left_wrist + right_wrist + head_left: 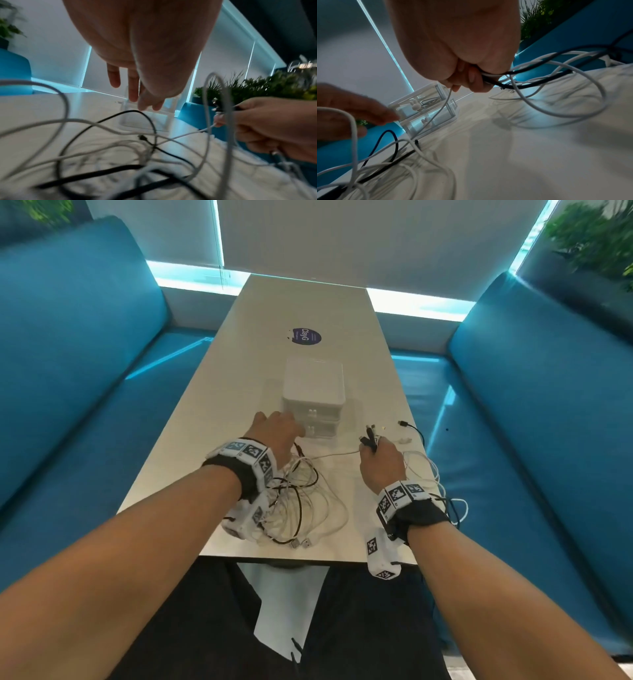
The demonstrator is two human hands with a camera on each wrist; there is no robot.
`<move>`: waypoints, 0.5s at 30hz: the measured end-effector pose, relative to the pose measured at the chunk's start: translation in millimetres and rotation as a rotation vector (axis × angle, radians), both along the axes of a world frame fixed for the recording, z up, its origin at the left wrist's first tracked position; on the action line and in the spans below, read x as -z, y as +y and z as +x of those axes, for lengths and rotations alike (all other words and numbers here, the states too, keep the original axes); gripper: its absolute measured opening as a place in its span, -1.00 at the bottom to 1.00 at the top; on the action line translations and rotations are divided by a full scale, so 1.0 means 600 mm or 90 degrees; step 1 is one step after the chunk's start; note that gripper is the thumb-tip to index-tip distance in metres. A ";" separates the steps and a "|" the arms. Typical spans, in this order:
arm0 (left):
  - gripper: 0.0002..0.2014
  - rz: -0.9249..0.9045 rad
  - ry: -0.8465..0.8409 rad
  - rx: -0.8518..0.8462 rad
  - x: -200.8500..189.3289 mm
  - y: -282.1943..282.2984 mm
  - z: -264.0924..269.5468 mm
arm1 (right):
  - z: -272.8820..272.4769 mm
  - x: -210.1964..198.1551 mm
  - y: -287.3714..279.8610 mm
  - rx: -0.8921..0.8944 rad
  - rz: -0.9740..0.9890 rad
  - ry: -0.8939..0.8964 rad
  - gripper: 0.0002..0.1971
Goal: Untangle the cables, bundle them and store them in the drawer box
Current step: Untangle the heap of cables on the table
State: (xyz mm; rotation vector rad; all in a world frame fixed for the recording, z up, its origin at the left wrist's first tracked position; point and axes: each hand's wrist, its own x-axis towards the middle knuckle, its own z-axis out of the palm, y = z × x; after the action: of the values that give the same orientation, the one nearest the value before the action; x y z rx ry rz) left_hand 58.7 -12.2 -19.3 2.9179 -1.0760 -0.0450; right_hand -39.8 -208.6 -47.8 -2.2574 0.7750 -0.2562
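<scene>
Office lounge or café-style booth: long pale table (308, 309) between two teal upholstered benches (78, 344), roller blinds (370, 237) over windows, potted greenery (596, 241) behind, round branded sticker (304, 337) on tabletop.

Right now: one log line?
left hand: open, at drawer box | right hand: gripping cable ends | cables: tangled

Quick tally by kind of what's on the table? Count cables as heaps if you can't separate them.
Drawer box: 1
Sticker: 1
Cable heaps: 2, the tangle by the left hand and the bunch that the right hand grips; single cables cannot be counted
Total: 4
</scene>
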 end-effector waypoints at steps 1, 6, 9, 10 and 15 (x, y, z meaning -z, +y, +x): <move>-0.49 -0.037 0.017 -0.007 -0.003 -0.016 -0.008 | -0.001 0.000 -0.001 -0.001 0.004 -0.003 -0.68; -0.59 -0.088 0.062 -0.052 0.020 -0.096 -0.069 | -0.008 0.001 -0.004 -0.024 0.009 -0.029 -0.67; -0.51 -0.045 0.072 -0.080 0.057 -0.114 -0.100 | -0.013 0.002 -0.003 -0.033 0.026 -0.034 -0.71; -0.55 -0.031 0.062 -0.077 0.069 -0.114 -0.104 | -0.015 0.004 -0.004 -0.039 0.035 -0.035 -0.73; -0.75 -0.010 0.046 -0.031 0.101 -0.093 -0.097 | -0.023 0.012 -0.003 -0.092 0.038 -0.010 -0.74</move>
State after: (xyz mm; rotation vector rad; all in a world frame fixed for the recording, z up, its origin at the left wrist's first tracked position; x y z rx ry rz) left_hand 0.7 -68.3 -80.0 2.9027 -0.9908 -0.1397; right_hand -53.3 -210.2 -55.1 -2.2404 0.5990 -0.1802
